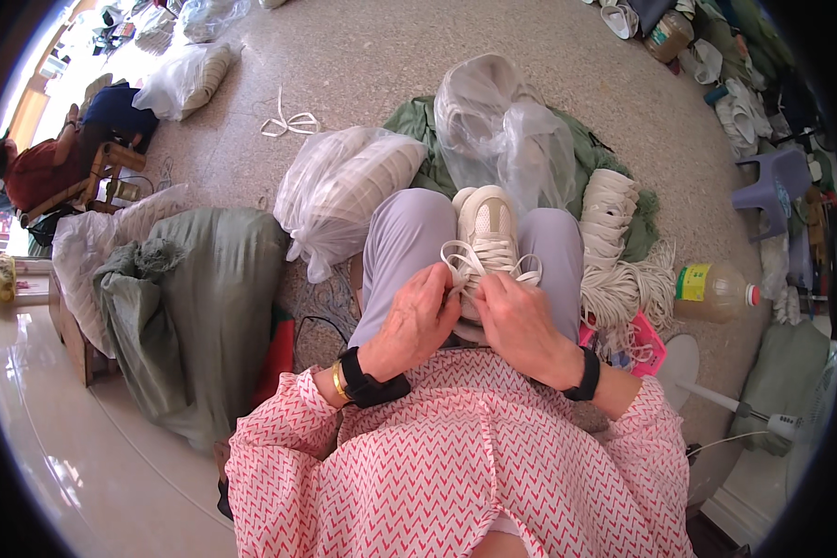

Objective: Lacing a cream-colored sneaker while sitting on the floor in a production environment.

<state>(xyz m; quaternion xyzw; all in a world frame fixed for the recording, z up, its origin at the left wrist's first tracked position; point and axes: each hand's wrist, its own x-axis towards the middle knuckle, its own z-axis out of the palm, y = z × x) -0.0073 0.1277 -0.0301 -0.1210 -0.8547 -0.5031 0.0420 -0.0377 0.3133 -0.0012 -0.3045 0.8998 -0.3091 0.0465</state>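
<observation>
A pale beige sneaker (489, 223) is held between my knees, its toe pointing away from me, with part of another shoe showing beside it. White shoelaces (465, 256) cross its front and rise in loops near my fingers. My left hand (417, 314) is closed in a pinch on a lace at the shoe's left side. At the right side my right hand (521, 321) pinches the lace too, its fingertips close to the tongue. The exact grip of the fingertips is partly hidden by the hands.
Clear plastic bags of shoes (344, 181) lie ahead and left. Bundled white laces (614, 288) sit by my right knee, above a pink basket (649, 344). Further right are a bottle of liquid (711, 293) and a purple stool (774, 191). Green sacks (219, 307) stand left; another person (60, 163) sits beyond.
</observation>
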